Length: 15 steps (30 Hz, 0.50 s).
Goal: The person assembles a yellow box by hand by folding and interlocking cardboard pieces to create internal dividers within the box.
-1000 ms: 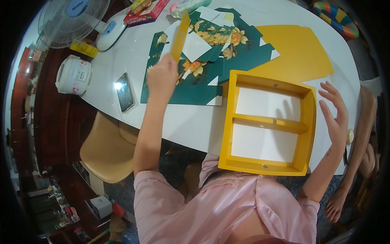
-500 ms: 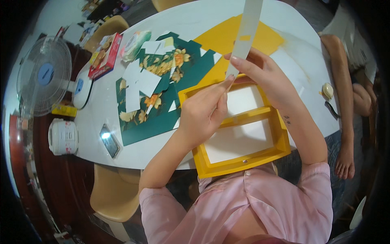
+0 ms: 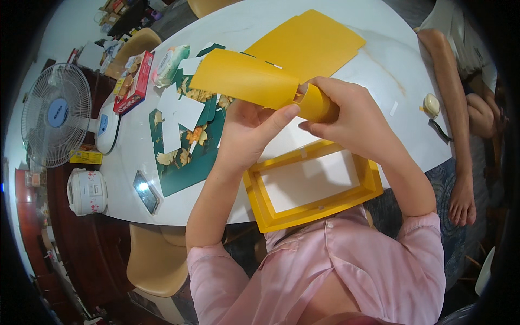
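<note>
A bent piece of yellow card (image 3: pixel 238 78) is held above the table between my two hands. My left hand (image 3: pixel 250 127) grips it from below near its middle, the thumb stretched along its lower edge. My right hand (image 3: pixel 355 116) closes round its curled right end. Underneath, a yellow rectangular card frame (image 3: pixel 292 219) with a white inner area overhangs the table's near edge, against my pink shirt. My hands and the card cover part of its far side. Beyond lies a flat yellow card sheet (image 3: pixel 309 43).
Left on the white table (image 3: pixel 122 162) are green floral card (image 3: pixel 181 181) with white paper pieces (image 3: pixel 172 130), a phone (image 3: pixel 145 192), a red box (image 3: pixel 138 81), a wipes pack (image 3: pixel 170 65) and a fan (image 3: pixel 57 114). Another person's leg (image 3: pixel 455 124) is at right, near a small cream object (image 3: pixel 431 104).
Both hands have turned the held piece from an upright, pale-looking strip to a sideways one with its yellow face showing. Its right end is now curled in my right hand.
</note>
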Each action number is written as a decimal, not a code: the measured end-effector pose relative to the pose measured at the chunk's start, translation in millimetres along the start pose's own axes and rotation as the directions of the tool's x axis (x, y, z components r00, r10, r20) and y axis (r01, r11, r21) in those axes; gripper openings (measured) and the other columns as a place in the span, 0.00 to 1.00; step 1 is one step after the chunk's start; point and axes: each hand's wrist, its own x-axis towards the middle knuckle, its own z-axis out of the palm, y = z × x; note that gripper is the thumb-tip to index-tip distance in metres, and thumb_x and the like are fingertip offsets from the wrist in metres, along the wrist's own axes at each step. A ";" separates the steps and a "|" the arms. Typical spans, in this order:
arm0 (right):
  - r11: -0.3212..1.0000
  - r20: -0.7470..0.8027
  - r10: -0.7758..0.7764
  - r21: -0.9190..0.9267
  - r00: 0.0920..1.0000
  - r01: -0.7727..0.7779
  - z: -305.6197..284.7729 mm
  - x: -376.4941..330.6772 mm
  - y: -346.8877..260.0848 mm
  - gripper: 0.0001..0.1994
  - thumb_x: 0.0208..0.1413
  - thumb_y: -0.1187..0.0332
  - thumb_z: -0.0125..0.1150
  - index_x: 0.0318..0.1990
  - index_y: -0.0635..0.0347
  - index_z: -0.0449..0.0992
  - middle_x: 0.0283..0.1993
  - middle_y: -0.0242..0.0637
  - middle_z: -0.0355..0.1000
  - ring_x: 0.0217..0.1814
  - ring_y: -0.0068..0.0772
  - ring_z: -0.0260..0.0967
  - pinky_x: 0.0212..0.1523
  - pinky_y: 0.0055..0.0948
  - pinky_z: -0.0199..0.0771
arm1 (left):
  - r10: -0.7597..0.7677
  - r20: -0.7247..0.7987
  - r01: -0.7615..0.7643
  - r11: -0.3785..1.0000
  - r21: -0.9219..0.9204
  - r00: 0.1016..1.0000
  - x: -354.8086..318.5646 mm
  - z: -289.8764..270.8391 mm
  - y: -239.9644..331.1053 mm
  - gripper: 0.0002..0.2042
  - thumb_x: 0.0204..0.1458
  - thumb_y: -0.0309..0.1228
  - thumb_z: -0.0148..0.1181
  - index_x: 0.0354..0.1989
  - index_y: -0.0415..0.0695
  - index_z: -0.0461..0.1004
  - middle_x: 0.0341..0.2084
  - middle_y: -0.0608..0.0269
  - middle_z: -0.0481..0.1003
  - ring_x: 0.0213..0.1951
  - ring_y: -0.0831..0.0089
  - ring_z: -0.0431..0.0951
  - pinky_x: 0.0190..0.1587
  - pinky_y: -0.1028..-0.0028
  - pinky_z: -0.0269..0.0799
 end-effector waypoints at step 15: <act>0.918 0.222 0.089 0.360 0.971 -0.166 -1.7 -16.7 -2.1 0.16 0.51 0.62 0.69 0.40 0.68 0.77 0.27 0.38 0.76 0.27 0.25 0.74 0.29 0.23 0.70 | -0.002 -0.235 -0.066 0.958 -0.279 0.972 -24.3 -0.7 3.7 0.23 0.51 0.21 0.66 0.56 0.41 0.67 0.46 0.55 0.76 0.49 0.66 0.77 0.55 0.62 0.73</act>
